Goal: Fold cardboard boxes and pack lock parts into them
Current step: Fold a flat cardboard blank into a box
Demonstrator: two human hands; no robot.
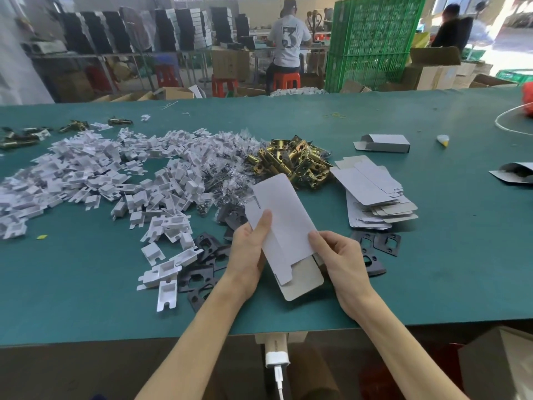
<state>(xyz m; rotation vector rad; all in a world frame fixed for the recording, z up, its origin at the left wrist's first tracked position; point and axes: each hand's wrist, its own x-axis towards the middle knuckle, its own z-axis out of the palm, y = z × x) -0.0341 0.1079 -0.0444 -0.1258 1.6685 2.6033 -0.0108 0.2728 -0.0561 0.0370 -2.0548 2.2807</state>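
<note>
Both hands hold one flat cardboard box blank [284,226] just above the green counter [432,278], near its front edge. The blank is white, unfolded and tilted, its far end pointing up and left and its grey inner flap showing at the near end. The left hand [248,249] grips the blank's left edge, thumb laid across the top face and fingers tucked under it. The right hand [337,255] pinches the right edge, thumb on top and fingers curled beneath. Just to the right of the blank lies a loose stack of flat blanks [375,197], fanned out on the counter. Beyond the blank sits a heap of brass latch parts [297,160], touching a spread of clear screw bags [227,174] to its left. Further left a wide pile of white plastic inserts [101,174] runs across the counter. Dark strike plates [202,272] lie scattered under and beside both hands. One folded box [383,143] rests on its side well beyond the stack.
</note>
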